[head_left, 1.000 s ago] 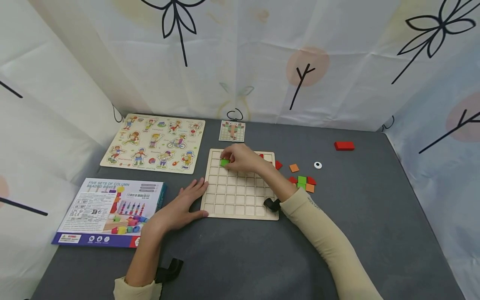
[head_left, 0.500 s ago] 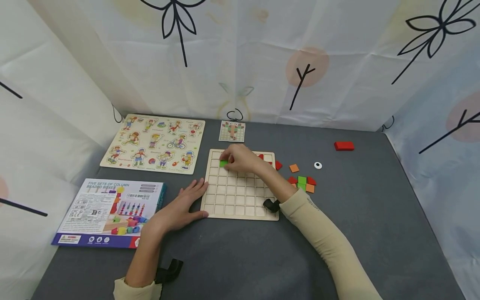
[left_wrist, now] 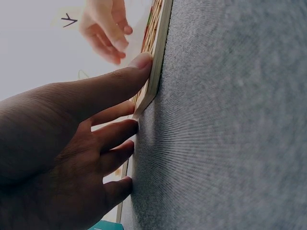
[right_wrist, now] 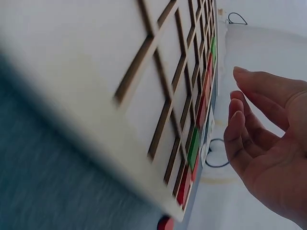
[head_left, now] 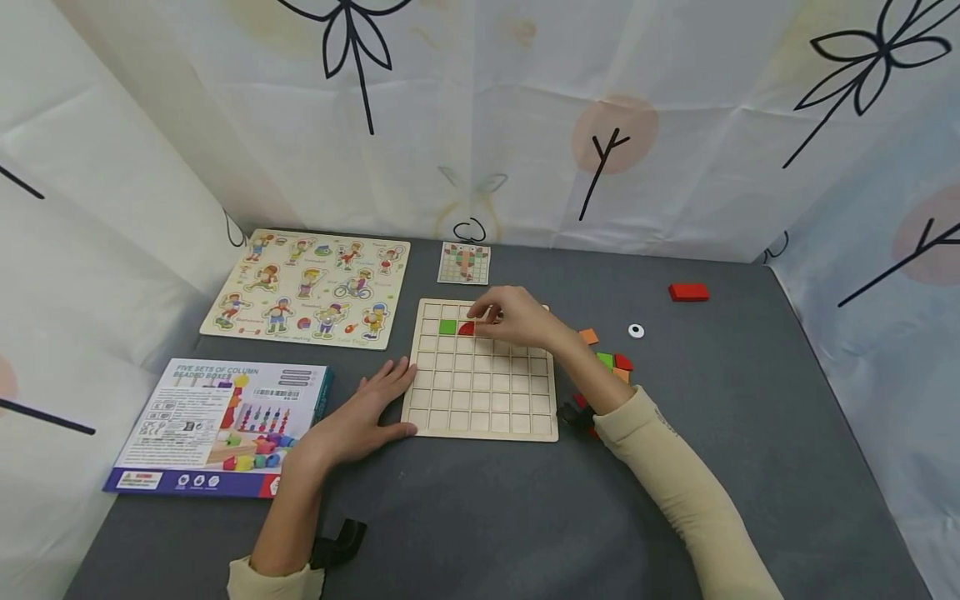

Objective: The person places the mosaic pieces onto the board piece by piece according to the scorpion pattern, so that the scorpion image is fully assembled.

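A wooden grid board (head_left: 480, 424) lies flat on the grey table. In its second row sit a green square tile (head_left: 447, 327) and, beside it, a red piece (head_left: 467, 329) with a curved edge. My right hand (head_left: 517, 319) hovers above the upper part of the board, fingers loosely bent. The right wrist view shows nothing between the thumb and fingers of that hand (right_wrist: 268, 143); more red and green pieces line the board's far rows there. With fingers spread, my left hand (head_left: 363, 421) rests at the board's left edge, its thumb (left_wrist: 129, 72) touching the lower corner.
Loose tiles, including an orange tile (head_left: 588, 336), lie right of the board, partly behind my right forearm. Farther right are a white ring (head_left: 636, 331) and a red block (head_left: 688, 292). A pattern card (head_left: 463, 263), picture puzzle (head_left: 311, 287) and boxed toy (head_left: 217, 425) lie behind and left.
My right hand has let go of the green tile, which lies in its cell, and has lifted and moved right, uncovering the red piece. The left hand stays put.
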Motion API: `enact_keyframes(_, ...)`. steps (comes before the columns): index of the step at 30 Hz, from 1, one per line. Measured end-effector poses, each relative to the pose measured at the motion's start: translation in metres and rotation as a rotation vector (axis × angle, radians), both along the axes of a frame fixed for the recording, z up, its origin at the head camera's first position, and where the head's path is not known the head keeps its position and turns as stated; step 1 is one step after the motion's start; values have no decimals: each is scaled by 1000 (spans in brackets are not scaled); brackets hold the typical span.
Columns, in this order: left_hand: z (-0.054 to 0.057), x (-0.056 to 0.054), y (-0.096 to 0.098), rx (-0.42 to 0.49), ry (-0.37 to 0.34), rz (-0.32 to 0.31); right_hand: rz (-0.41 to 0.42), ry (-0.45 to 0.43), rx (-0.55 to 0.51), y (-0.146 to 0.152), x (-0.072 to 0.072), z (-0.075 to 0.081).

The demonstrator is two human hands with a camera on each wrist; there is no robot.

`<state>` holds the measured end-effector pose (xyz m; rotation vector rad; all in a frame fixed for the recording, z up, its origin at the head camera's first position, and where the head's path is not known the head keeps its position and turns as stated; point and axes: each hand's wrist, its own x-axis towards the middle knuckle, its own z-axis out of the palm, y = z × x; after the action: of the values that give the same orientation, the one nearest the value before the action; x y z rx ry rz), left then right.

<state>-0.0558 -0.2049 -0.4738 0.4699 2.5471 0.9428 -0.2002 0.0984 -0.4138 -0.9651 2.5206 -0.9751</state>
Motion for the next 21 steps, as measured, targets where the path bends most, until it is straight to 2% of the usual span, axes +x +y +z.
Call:
enact_keyframes(2, 4, 2, 1, 15, 8, 2, -8, 6, -5, 10, 2, 0)
enact_keyframes(6, 26, 8, 8, 40, 0, -3, -37, 10, 0, 31, 4, 2)
enact_keyframes(9, 39, 10, 12, 25, -17, -2, -65, 10, 10, 48, 6, 5)
enact_keyframes(11, 42, 10, 14, 10, -31, 7, -83, 3, 17, 59, 6, 6)
enact_keyframes(13, 42, 10, 14, 11, -28, 6, -107, -11, 30, 71, 7, 7)
enact_keyframes(16, 34, 9, 10, 40, -9, -1, -129, -19, 57, 86, 6, 6)
enact_keyframes(21, 8, 4, 2, 53, 31, -3, -152, -23, 103, 105, 3, -1)
